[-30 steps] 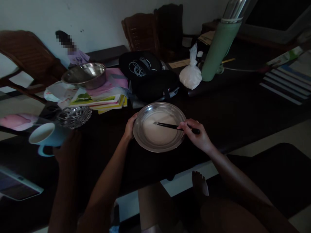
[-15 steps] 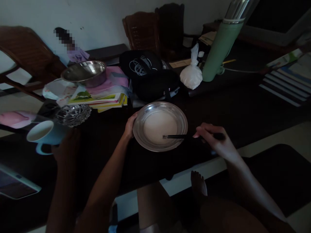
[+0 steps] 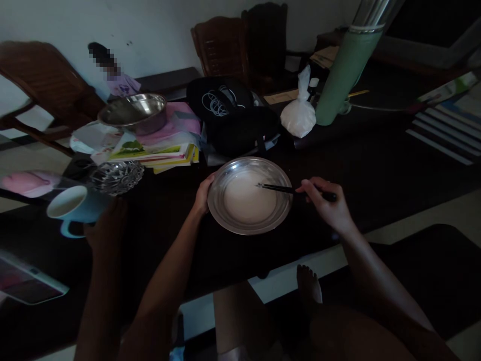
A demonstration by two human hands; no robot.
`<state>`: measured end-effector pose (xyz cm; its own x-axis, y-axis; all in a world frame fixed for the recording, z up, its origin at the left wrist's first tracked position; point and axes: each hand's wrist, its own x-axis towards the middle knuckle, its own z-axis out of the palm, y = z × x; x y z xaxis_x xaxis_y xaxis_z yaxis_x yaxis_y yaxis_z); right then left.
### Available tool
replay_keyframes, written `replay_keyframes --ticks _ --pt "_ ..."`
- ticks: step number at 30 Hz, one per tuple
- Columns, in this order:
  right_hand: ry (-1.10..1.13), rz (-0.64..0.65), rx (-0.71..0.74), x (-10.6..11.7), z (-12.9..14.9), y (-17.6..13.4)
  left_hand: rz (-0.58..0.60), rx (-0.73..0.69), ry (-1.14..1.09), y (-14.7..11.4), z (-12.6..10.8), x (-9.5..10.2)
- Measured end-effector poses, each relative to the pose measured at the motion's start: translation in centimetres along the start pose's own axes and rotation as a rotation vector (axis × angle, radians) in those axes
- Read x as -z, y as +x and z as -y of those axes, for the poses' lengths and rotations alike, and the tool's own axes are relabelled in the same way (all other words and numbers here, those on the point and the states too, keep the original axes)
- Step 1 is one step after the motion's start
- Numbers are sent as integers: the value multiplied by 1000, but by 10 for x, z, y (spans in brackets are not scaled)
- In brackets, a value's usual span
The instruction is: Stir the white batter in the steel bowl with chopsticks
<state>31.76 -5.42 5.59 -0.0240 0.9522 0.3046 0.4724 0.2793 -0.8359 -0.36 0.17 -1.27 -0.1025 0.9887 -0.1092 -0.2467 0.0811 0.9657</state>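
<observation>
A shallow metal bowl (image 3: 250, 228) with a milky white mixture (image 3: 248, 200) in it stands on the dark table. Gripping its left rim is my left hand (image 3: 205, 193), with the thumb on the edge and the other fingers hidden beneath. My right hand (image 3: 325, 200), to the right of the bowl, is closed around a pair of black chopsticks (image 3: 280, 188). Their silvery tips reach over the right rim into the mixture, near its upper right side.
At left another person's hand (image 3: 107, 220) is by a light blue mug (image 3: 78, 200). Behind are a glass dish (image 3: 118, 178), stacked books (image 3: 158, 159), a steel basin (image 3: 131, 118) and a black bag (image 3: 240, 125). A tied bag of white powder (image 3: 298, 118) and a green thermos (image 3: 345, 75) stand right.
My right hand has moved up and slightly left. The chopstick tips have swept from the mixture's near side toward its far side. My left hand keeps its hold on the bowl.
</observation>
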Motion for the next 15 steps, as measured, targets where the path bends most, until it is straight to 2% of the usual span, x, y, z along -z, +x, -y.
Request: replay_keyframes --ticks 3,7,9,12,15 --pt "12 -33 -63 21 9 -7 -5 -1 -5 1 2 1" --pt "68 57 -138 34 22 -18 -5 -10 6 1 1 0" --pt "83 129 -111 28 26 -21 -11 -7 10 1 0 -1" --pt "88 207 18 8 24 -22 -20 -8 11 1 0 0" --pt "61 205 97 -17 15 -17 -26 4 6 0 0 0"
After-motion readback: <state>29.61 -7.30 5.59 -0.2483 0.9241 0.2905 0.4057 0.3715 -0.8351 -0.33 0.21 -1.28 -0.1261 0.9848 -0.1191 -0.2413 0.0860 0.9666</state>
